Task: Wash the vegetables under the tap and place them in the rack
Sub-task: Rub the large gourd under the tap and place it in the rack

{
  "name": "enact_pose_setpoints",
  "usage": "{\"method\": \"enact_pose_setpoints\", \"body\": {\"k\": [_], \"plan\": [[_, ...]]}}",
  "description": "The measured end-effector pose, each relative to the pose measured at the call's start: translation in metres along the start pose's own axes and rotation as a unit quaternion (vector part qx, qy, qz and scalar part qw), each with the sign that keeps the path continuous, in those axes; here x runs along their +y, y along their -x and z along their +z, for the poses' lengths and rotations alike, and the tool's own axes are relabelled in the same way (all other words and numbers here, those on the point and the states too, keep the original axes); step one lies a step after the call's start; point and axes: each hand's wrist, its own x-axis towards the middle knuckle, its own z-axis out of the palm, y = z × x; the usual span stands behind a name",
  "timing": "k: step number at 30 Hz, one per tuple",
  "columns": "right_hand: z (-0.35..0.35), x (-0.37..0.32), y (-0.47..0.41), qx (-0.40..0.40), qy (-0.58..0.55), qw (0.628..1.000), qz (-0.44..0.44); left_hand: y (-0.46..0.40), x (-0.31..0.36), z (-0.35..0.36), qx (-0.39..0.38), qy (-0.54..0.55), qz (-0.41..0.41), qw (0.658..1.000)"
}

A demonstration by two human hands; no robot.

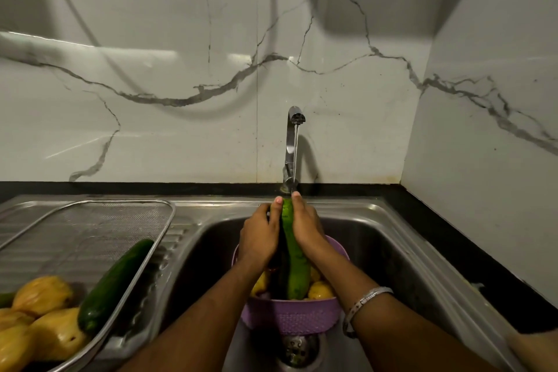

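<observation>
Both hands (283,232) round cucumber (294,254)

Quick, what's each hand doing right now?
Left hand: holding the light green cucumber under the tap.
Right hand: holding the same cucumber.

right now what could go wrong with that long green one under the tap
1. The wet long light-green gourd is held between both hands and might slip into the purple plastic colander.
2. Water from the steel tap strikes its tip and may splash outward.
</observation>
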Motion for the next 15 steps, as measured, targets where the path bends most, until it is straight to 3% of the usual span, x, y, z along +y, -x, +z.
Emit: {"method": "enact_pose_setpoints", "body": {"k": [3, 7, 9, 13, 15], "plan": [[-0.005, 0.003, 0.004, -0.007, -0.007, 1.000, -0.024, 0.000, 0.002, 0.002, 0.001, -0.021, 0.002, 1.000], [-0.002, 0.049, -0.020, -0.006, -0.032, 0.998, 0.045, -0.002, 0.003, 0.002, 0.005, -0.040, -0.009, 0.999], [-0.003, 0.040, -0.014, 0.000, -0.024, 0.997, 0.067, -0.004, 0.004, 0.002, 0.019, -0.063, -0.006, 0.998], [-0.008, 0.002, 0.009, 0.017, 0.050, 0.996, -0.066, -0.004, 0.011, 0.001, 0.034, -0.086, -0.009, 0.996], [-0.007, 0.003, 0.008, 0.014, 0.020, 0.996, -0.081, -0.001, 0.015, 0.000, 0.028, -0.081, -0.013, 0.996]]}}
